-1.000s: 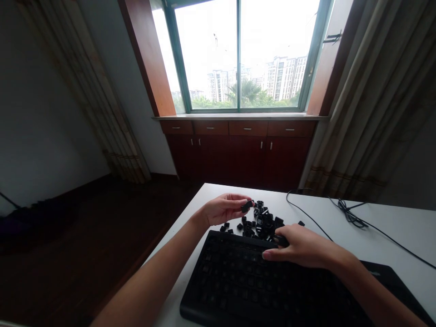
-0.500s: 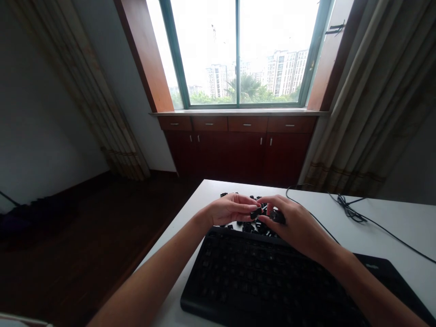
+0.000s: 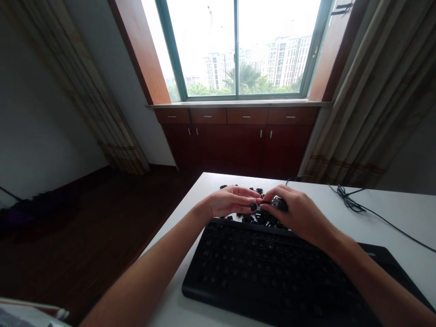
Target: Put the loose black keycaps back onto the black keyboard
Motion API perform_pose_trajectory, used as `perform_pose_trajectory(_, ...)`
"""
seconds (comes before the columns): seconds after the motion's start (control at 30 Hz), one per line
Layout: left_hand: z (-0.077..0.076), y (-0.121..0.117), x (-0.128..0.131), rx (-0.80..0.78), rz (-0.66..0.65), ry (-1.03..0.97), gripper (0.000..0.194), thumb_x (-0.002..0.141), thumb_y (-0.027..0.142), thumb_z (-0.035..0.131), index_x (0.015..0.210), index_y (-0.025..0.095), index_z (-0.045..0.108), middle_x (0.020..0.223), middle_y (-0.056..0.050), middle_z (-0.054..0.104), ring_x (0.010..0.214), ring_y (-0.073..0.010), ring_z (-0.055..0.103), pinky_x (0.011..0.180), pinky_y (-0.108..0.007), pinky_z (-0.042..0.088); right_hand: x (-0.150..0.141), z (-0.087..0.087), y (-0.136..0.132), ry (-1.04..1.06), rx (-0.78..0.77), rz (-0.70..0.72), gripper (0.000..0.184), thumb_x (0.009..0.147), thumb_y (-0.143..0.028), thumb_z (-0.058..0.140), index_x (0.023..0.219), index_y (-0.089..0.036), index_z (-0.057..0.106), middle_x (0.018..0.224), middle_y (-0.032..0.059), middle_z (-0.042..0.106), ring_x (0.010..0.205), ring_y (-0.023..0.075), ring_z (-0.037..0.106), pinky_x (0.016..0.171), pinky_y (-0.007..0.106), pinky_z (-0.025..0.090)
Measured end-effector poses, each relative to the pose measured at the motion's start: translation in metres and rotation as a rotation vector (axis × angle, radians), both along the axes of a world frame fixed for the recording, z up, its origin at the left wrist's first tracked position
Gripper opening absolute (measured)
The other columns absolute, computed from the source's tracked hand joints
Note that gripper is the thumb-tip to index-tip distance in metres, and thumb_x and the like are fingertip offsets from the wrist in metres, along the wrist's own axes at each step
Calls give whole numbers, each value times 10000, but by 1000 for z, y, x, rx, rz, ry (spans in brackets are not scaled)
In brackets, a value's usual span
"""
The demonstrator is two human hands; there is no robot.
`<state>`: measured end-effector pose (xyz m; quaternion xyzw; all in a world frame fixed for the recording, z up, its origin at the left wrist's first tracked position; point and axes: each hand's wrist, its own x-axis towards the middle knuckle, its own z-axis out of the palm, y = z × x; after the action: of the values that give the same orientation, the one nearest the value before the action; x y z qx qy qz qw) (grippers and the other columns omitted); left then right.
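My left hand reaches in from the left above the white table, with a small black keycap at its fingertips. Facing it from the right, my right hand has thumb and forefinger pinched together close to that keycap. A dark piece with a shiny, metal-like part lies in my right hand; its exact kind is unclear. Below and behind both hands, several loose black keycaps are scattered, partly hidden by the fingers. The black keyboard lies nearer to me, under my right forearm.
A coiled black cable rests on the white table to the right. The table's left edge drops to a dark floor. Beyond stand a red-brown cabinet and a window, with curtains either side.
The whole view has shifted slightly. My right thumb and forefinger have closed into a pinch beside the left fingertips, and the dark piece in my right hand shows more of its shiny part.
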<state>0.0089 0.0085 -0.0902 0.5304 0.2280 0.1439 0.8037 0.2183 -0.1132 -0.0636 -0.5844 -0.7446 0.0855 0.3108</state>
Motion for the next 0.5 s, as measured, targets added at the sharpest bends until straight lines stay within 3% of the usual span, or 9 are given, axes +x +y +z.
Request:
perform_pose_trajectory(0.13, -2, 3, -1, -35, 34, -22, 322, 797, 107, 792, 1113, 112, 732, 1188, -132, 726, 977, -173, 720, 915, -296, 564, 23, 3, 4, -43, -65, -109, 192, 888, -439, 651, 983, -277, 689, 867, 11, 734, 762, 200, 650, 706, 298, 463)
perform_pose_trajectory(0.23, -4, 4, 0, -77, 70, -52, 278, 836, 72, 744, 1111, 109, 727, 1196, -142, 725, 1045, -186, 707, 933, -301, 568, 51, 1, 8, -79, -193, -156, 245, 870, -439, 656, 1044, -273, 701, 924, 23, 752, 766, 204, 665, 675, 291, 459)
perform_pose_trajectory(0.37, -7, 4, 2, -144, 120, -82, 218, 862, 24, 682, 1066, 83, 732, 1142, -147, 743, 987, -169, 725, 919, -273, 576, 80, -9, 14, -113, -425, -159, 239, 877, -398, 632, 1014, -236, 740, 950, 50, 771, 819, 216, 695, 722, 290, 484)
perform_pose_trajectory(0.5, -10, 4, 4, -178, 144, -64, 204, 873, 24, 666, 1062, 72, 727, 1136, -154, 743, 975, -172, 732, 903, -253, 582, 88, -17, 17, -134, -477, -168, 231, 873, -360, 635, 996, -208, 758, 979, 76, 777, 879, 232, 697, 756, 287, 488)
